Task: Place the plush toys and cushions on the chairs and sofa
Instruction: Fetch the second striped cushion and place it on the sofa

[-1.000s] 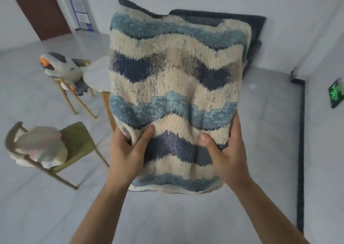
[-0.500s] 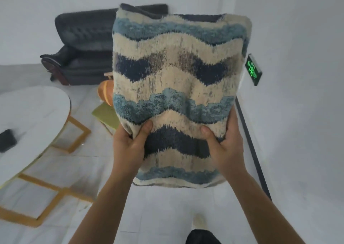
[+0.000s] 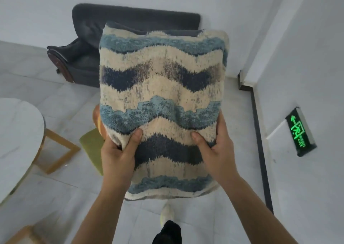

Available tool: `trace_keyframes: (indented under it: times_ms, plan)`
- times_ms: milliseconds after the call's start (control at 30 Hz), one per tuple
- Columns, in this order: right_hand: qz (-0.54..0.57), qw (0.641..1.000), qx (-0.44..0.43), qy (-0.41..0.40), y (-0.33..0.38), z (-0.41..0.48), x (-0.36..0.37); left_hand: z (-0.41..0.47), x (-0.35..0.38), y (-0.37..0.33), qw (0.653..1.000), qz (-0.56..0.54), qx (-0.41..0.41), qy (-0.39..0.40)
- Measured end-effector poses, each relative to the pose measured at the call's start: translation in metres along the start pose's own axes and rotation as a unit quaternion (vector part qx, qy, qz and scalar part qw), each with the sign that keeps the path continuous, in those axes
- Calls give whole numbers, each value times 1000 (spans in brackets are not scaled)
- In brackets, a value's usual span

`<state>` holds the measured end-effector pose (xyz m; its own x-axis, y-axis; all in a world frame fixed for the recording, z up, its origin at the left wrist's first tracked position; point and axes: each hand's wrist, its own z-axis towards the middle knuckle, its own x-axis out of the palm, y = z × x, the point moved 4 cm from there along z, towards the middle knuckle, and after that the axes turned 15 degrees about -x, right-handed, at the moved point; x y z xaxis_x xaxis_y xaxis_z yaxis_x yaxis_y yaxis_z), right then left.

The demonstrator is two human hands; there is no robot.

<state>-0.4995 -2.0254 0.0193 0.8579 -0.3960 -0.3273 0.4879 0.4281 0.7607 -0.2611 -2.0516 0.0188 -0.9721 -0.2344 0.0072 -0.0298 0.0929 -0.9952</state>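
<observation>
A square cushion (image 3: pixel 162 87) with wavy cream, light blue and navy bands fills the middle of the view, held upright in front of me. My left hand (image 3: pixel 119 154) grips its lower left side and my right hand (image 3: pixel 216 150) grips its lower right side, thumbs on the front face. Behind it stands a dark grey sofa (image 3: pixel 81 57) against the far wall, mostly hidden by the cushion. A green chair seat (image 3: pixel 91 145) shows below the cushion's left edge, with an orange plush shape (image 3: pixel 96 119) on it, largely covered.
A round white marble table (image 3: pixel 16 137) with a wooden frame stands at the left. A white wall with a lit green exit sign (image 3: pixel 297 132) runs along the right. Pale tiled floor (image 3: pixel 65 98) lies between me and the sofa. My foot (image 3: pixel 167 215) shows below.
The view has swung from the chairs and table towards the sofa, which now sits straight ahead and nearer. Both hands keep the same hold on the cushion.
</observation>
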Motion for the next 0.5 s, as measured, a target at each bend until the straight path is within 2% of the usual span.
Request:
trace_keyframes:
  times_ms: [167, 367, 500]
  plan:
    - [-5, 1000, 3, -1, -74, 151, 7, 147, 93, -32, 999, 4, -8, 34]
    - [-13, 999, -3, -53, -173, 284, -15, 279, 220, -61, 995, 3, -16, 101]
    - [8, 999, 7, -51, -271, 375, -7, 378, 304, -48, 996, 0, -30, 79]
